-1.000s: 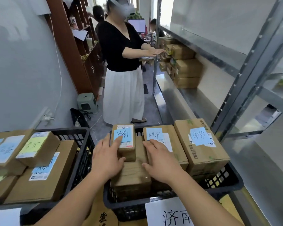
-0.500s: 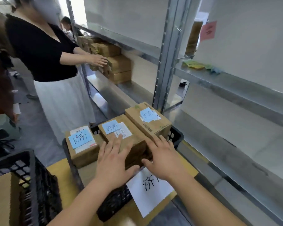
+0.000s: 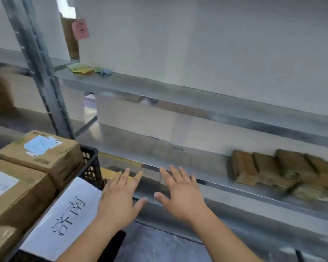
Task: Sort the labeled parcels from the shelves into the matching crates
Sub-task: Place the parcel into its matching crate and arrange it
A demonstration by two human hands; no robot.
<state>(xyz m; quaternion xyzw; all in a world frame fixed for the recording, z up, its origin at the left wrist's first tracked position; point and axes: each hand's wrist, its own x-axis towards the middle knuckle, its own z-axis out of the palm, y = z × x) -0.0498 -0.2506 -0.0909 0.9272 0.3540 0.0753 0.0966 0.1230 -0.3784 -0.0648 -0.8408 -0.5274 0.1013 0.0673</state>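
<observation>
We judge this a reach between parcels: both hands, left (image 3: 119, 200) and right (image 3: 182, 197), spread and empty; next, grasp the shelf parcels (image 3: 273, 169).

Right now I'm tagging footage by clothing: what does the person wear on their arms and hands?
Nothing shows on either. The left hand and right hand are bare, with no gloves, and no rings show on the fingers. Both forearms are bare to the frame's edge, with no sleeve, watch or wristband in view.
</observation>
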